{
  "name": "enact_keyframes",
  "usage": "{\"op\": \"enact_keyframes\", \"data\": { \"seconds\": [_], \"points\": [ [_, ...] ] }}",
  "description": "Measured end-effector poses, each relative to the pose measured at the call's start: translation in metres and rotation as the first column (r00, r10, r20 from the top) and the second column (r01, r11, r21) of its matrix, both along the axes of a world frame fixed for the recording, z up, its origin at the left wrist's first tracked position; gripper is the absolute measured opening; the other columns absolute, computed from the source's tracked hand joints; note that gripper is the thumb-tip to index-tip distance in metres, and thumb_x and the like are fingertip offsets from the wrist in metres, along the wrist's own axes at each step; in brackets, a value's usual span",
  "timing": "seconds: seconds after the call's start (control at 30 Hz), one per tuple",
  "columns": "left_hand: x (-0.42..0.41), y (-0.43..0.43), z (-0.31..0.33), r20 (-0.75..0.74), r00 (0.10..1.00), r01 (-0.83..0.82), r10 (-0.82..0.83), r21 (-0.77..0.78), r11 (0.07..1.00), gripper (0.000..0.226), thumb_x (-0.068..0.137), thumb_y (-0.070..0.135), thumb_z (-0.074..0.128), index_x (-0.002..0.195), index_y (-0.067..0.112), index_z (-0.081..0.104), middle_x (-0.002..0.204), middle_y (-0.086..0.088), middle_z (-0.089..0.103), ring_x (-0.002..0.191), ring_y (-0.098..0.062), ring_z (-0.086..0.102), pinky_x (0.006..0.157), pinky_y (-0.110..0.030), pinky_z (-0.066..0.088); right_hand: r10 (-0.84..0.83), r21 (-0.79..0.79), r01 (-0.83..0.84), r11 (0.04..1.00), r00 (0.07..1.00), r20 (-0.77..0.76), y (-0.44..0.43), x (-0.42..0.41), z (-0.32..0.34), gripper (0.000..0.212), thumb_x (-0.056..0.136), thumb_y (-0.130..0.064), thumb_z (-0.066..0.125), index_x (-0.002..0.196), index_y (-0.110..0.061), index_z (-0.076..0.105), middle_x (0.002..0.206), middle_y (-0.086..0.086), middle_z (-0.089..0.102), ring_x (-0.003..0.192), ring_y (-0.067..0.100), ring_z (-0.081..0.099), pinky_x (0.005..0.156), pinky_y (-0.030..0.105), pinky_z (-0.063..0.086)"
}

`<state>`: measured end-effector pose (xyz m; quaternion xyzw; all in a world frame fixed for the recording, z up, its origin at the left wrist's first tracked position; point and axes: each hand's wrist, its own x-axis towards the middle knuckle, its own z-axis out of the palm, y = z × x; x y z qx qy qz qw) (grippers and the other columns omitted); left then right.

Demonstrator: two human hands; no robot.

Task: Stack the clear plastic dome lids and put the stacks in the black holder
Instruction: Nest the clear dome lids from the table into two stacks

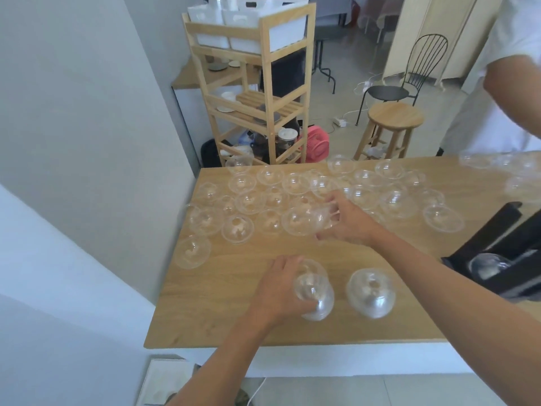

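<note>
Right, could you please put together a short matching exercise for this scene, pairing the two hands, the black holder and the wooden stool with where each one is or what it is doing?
Things:
1. left hand
2. right hand
3. black holder
4. wooden stool

Places or states:
A. on the floor beyond the table's far edge
B. at the table's right edge, with clear lids inside
C. gripping a stack of lids near the table's front edge
D. holding a single lid at mid-table

Pairs: 1-C, 2-D, 3-B, 4-A
</note>
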<state>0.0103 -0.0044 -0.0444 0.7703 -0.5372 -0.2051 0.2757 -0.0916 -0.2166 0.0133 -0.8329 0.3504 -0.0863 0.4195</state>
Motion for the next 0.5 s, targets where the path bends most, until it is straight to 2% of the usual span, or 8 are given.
{"op": "enact_keyframes", "data": {
  "seconds": [0.1,0.23,0.37,0.5],
  "points": [
    [-0.012,-0.009,-0.005,0.030,0.999,0.019,-0.020,0.039,0.999,0.090,0.063,0.044,0.076,0.143,0.031,0.036,0.136,0.010,0.039,0.126,-0.012,0.032,0.101,-0.026,0.035,-0.063,0.056,0.057,0.997,0.991,0.117,-0.001,-0.031,-0.001,0.086,0.064,-0.033,0.091,0.133,-0.041,0.041,0.121,0.002,0.047,0.110,0.018,0.056,0.085,0.032,0.050],
    [-0.022,-0.014,-0.013,0.065,0.997,0.022,-0.028,0.099,0.995,0.096,0.064,0.047,0.076,0.147,0.030,0.030,0.140,0.007,0.038,0.130,-0.014,0.029,0.104,-0.029,0.035,-0.158,0.121,0.140,0.983,0.975,0.156,0.000,-0.065,-0.007,0.072,0.063,-0.026,0.092,0.123,-0.035,0.052,0.121,-0.002,0.050,0.108,0.015,0.057,0.093,0.028,0.047],
    [-0.027,-0.014,-0.019,0.070,0.997,0.002,-0.011,0.132,0.991,0.103,0.064,0.049,0.075,0.150,0.028,0.023,0.144,0.006,0.035,0.134,-0.015,0.028,0.106,-0.030,0.034,-0.205,0.180,0.170,0.969,0.959,0.195,0.001,-0.094,-0.016,0.068,0.061,-0.023,0.094,0.107,-0.040,0.048,0.115,-0.013,0.053,0.097,0.006,0.058,0.077,0.017,0.046],
    [-0.029,-0.014,-0.025,0.054,0.998,-0.021,0.014,0.135,0.991,0.104,0.065,0.047,0.077,0.151,0.027,0.023,0.146,0.007,0.034,0.136,-0.014,0.026,0.107,-0.029,0.033,-0.218,0.183,0.181,0.966,0.953,0.210,0.005,-0.115,-0.028,0.073,0.058,-0.021,0.095,0.107,-0.038,0.043,0.119,-0.010,0.051,0.108,0.010,0.057,0.081,0.024,0.048]
  ]
}}
